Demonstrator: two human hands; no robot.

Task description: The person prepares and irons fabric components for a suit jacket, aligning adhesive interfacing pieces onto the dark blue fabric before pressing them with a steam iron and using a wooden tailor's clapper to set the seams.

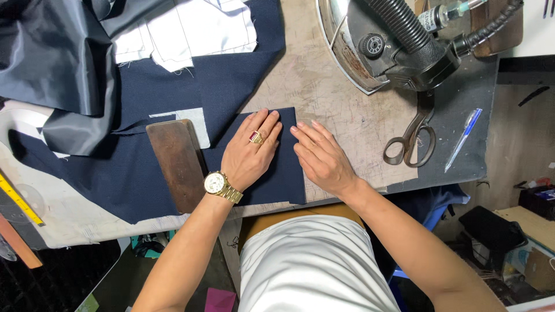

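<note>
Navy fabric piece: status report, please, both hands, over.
Left hand flat on navy fabric piece. Right hand pressing its folded edge. Wooden block beside; scissors apart.

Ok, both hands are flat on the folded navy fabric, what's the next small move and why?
Probably slide the right hand along the folded edge of the navy fabric to flatten it, while the left hand pins the piece. The iron sits apart at the table's far side.

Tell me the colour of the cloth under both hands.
Dark navy cloth, seen best in the head view.
</note>
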